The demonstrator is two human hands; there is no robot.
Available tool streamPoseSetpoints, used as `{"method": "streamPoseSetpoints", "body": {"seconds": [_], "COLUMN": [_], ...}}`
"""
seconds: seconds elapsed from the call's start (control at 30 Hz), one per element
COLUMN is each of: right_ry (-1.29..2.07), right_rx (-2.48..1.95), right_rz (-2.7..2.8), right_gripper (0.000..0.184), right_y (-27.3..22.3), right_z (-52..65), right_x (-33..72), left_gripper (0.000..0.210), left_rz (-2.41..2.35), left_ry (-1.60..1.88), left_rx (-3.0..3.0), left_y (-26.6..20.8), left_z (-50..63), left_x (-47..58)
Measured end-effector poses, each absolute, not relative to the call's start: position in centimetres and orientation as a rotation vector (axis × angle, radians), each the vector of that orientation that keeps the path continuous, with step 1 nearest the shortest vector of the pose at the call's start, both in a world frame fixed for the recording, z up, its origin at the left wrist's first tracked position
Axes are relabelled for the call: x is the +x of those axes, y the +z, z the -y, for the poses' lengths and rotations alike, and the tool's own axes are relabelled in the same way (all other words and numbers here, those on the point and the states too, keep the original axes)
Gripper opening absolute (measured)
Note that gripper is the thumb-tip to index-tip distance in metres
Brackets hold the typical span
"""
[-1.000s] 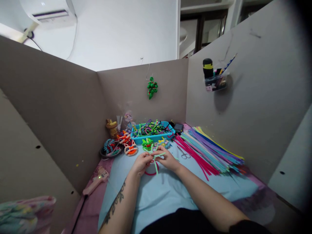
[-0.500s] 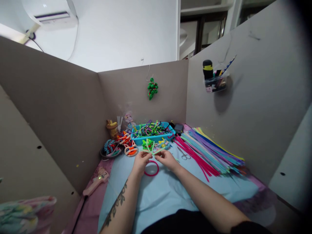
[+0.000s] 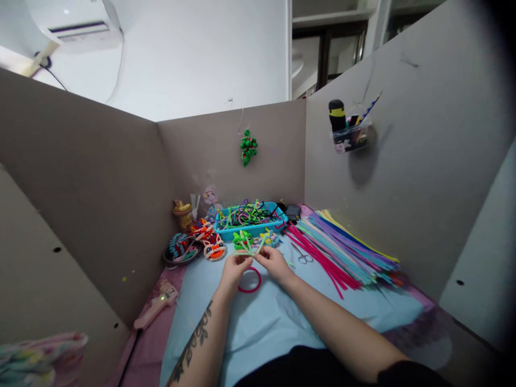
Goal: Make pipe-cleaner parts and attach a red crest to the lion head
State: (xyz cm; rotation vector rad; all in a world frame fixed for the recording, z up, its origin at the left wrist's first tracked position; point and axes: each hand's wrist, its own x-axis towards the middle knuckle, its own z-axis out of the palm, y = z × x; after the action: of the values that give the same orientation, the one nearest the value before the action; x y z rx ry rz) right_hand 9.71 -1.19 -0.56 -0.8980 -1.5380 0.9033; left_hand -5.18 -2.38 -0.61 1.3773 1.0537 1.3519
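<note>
Pale green pipe cleaners (image 3: 250,250) are pinched between my two hands, with their ends fanning up and out. My left hand (image 3: 236,269) closes on them from the left, fingertips together. Opposite it, my right hand (image 3: 273,262) grips them near the same crossing point. Below and between the hands a dark pink pipe cleaner ring (image 3: 259,280) lies on the light blue cloth (image 3: 278,317). Just behind the hands sits a green pipe cleaner animal face (image 3: 242,239), partly covered by the strands. A blue and yellow one (image 3: 271,237) is beside it.
A blue tray (image 3: 229,234) of tangled pipe cleaners stands at the back. Orange animal faces (image 3: 214,249) and a dark bowl (image 3: 182,260) are left. Scissors (image 3: 304,258) and bundled long pipe cleaners (image 3: 342,247) lie right. A pink glue gun (image 3: 155,310) rests at the left edge.
The camera view has shifted slightly. Both hands stay together on the pale green pipe cleaners, whose upper right end now points more steeply upward.
</note>
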Motion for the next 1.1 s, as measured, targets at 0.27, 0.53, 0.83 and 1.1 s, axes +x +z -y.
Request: {"method": "streamPoseSetpoints", "body": {"seconds": [0.27, 0.53, 0.83, 1.1], "right_ry": [0.957, 1.118, 1.315, 1.295], "right_rx": [-0.886, -0.837, -0.823, -0.876], "right_rz": [1.507, 1.276, 0.928, 0.93], "right_gripper": [0.02, 0.036, 0.044, 0.035], "right_y": [-0.6, -1.2, -1.7, -1.6], "right_z": [1.4, 1.0, 1.0, 0.8], "right_x": [9.5, 8.5, 7.2, 8.3], "left_gripper": [0.022, 0.018, 0.01, 0.017], "left_rz": [-1.117, -1.141, -1.184, -1.124], "left_ry": [1.413, 1.421, 1.563, 1.446], "left_rx": [1.399, 1.489, 1.767, 1.94], "left_y": [0.0, -0.6, -0.5, -0.6], "left_z": [2.8, 2.6, 3.6, 4.1], "left_x": [-5.0, -4.4, -3.5, -4.0]}}
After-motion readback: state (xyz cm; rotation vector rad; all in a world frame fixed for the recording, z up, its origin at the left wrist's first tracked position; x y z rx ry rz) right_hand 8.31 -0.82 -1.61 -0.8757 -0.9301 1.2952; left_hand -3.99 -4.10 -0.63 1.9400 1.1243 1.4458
